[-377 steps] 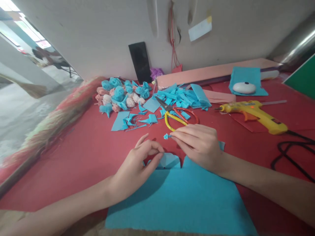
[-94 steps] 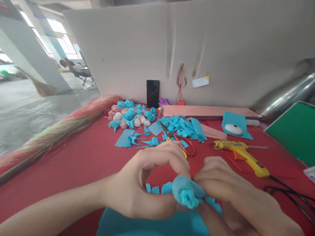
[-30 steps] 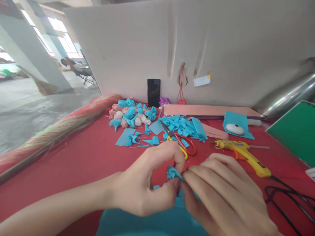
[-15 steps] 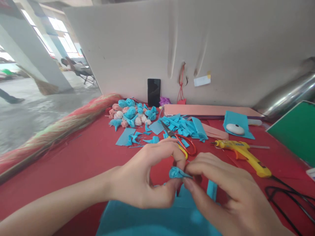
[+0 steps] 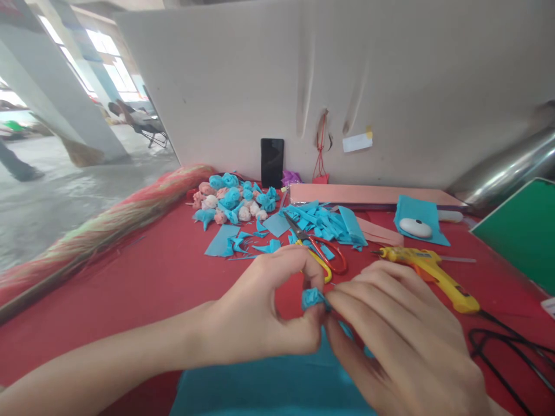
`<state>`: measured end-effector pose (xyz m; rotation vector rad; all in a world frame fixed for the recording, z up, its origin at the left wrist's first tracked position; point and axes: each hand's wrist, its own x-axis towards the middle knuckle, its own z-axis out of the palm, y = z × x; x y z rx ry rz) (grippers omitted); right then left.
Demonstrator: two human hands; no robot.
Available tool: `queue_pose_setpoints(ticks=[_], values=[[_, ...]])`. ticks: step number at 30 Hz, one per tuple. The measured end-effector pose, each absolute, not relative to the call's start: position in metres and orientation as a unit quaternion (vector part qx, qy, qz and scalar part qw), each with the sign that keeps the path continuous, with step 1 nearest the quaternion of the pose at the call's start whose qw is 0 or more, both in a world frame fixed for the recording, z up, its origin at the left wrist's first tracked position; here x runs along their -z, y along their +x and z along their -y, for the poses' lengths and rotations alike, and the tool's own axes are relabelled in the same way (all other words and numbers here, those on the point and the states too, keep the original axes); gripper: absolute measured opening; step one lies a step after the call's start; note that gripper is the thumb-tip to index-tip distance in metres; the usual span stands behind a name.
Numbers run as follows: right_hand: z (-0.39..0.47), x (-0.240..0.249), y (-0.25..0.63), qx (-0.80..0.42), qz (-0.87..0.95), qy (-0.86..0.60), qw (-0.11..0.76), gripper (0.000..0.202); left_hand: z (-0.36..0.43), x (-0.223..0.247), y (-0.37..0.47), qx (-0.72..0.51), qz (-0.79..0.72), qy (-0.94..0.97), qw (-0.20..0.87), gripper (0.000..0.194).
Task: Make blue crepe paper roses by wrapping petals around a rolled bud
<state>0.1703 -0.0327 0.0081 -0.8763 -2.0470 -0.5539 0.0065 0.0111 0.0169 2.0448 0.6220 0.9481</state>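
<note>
A small blue crepe-paper flower (image 5: 312,298) is pinched between my two hands above the table. My left hand (image 5: 273,315) grips its rolled head between thumb and forefinger. My right hand (image 5: 399,329) closes on the flower's twisted tail end, which the fingers mostly hide. Beneath the hands lies a wide blue paper sheet (image 5: 269,384). Just beyond them rest scissors (image 5: 323,254) with one red and one yellow handle loop. Blue paper scraps (image 5: 323,222) are heaped behind the scissors.
Finished blue and pink paper flowers (image 5: 232,199) pile up at the back left. A yellow glue gun (image 5: 429,271) with a black cord (image 5: 503,346) lies right. A phone (image 5: 272,163) leans on the white board. A white mouse-shaped object (image 5: 415,227) sits on blue paper.
My right hand has rolled over the flower's tail, its fingers now covering more of it. The flower head has turned and shifted slightly right, along with my left hand.
</note>
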Motion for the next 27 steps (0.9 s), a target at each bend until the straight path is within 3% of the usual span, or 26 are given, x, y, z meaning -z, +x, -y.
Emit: queue_pose_setpoints(ticks=[7, 13, 16, 22, 27], values=[[0.030, -0.009, 0.175, 0.247, 0.813, -0.344, 0.399, 0.012, -0.009, -0.023, 0.007, -0.343, -0.264, 0.797, 0.420, 0.011], [0.027, -0.018, 0.176, 0.136, 0.792, -0.370, 0.466, 0.013, -0.014, -0.022, 0.000, -0.382, -0.227, 0.794, 0.415, 0.011], [0.027, -0.021, 0.177, 0.031, 0.778, -0.407, 0.477, 0.017, -0.017, -0.020, 0.000, -0.446, -0.196, 0.815, 0.314, 0.009], [0.030, -0.017, 0.179, -0.186, 0.738, -0.440, 0.476, 0.019, -0.017, -0.029, 0.001, -0.502, -0.155, 0.851, -0.016, 0.018], [0.035, -0.013, 0.175, -0.265, 0.712, -0.450, 0.471, 0.021, -0.017, -0.031, -0.001, -0.490, -0.158, 0.852, -0.100, 0.017]])
